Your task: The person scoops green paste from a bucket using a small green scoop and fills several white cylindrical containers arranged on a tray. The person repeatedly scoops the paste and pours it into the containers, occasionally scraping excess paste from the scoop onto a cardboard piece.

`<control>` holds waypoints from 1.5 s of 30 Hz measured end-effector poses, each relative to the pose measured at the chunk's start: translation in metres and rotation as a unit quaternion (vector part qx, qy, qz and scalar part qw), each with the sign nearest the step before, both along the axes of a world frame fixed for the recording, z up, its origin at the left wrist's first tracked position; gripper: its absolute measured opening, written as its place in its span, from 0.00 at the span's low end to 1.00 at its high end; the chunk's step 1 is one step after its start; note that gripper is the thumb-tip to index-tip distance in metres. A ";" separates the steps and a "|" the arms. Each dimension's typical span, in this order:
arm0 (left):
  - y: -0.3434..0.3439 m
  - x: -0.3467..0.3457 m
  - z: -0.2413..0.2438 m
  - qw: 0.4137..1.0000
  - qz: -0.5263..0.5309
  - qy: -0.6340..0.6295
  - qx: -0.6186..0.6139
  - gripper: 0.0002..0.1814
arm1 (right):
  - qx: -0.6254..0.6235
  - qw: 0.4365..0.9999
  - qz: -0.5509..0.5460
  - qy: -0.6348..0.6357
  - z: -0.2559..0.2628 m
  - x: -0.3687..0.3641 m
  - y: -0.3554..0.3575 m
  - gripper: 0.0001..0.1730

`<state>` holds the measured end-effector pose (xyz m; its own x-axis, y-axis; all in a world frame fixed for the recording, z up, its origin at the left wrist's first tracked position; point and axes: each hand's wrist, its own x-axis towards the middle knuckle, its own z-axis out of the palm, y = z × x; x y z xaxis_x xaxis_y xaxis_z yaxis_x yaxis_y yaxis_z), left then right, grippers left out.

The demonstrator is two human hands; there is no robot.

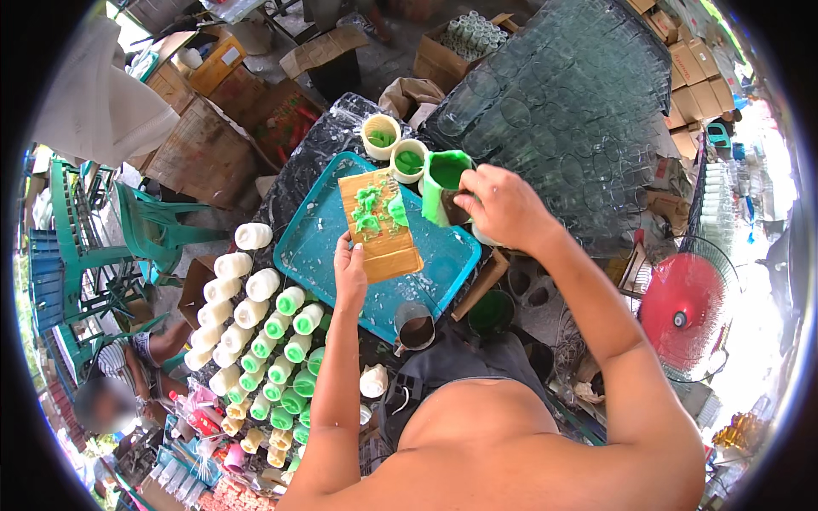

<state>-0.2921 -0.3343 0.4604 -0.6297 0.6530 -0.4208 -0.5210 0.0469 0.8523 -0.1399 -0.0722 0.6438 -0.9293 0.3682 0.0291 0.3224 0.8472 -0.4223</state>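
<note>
My left hand (351,265) grips the lower left edge of a cardboard piece (383,255) that carries lumps of soft green material (367,211). The cardboard is over a teal plastic tray (307,220) spotted with residue. At the tray's right, my right hand (489,201) has its fingers closed at the rim of a container (441,195) coated in green, with dark green inside; its exact grip is partly hidden. Two cream cups (381,135) with green contents stand just beyond the tray. A metal mug (415,327) sits at the tray's near edge.
Rows of white and green cylindrical pieces (281,370) lie to the left. Many clear glass cylinders (530,121) are massed at the upper right. A dark green bucket (491,313) and a red fan (680,316) are on the right. A person (121,370) sits at the far left.
</note>
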 end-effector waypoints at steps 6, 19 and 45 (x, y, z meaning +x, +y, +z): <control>0.007 -0.006 -0.009 0.999 0.020 -0.014 0.032 0.19 | 0.066 0.983 0.107 -0.136 0.005 -0.034 0.058 0.13; 0.012 -0.013 -0.024 0.999 0.017 -0.007 0.030 0.19 | 0.098 0.924 0.226 -0.292 -0.001 -0.099 0.089 0.18; 0.008 -0.010 -0.029 0.999 0.032 0.001 0.041 0.20 | 0.104 0.899 0.278 -0.323 0.001 -0.132 0.098 0.18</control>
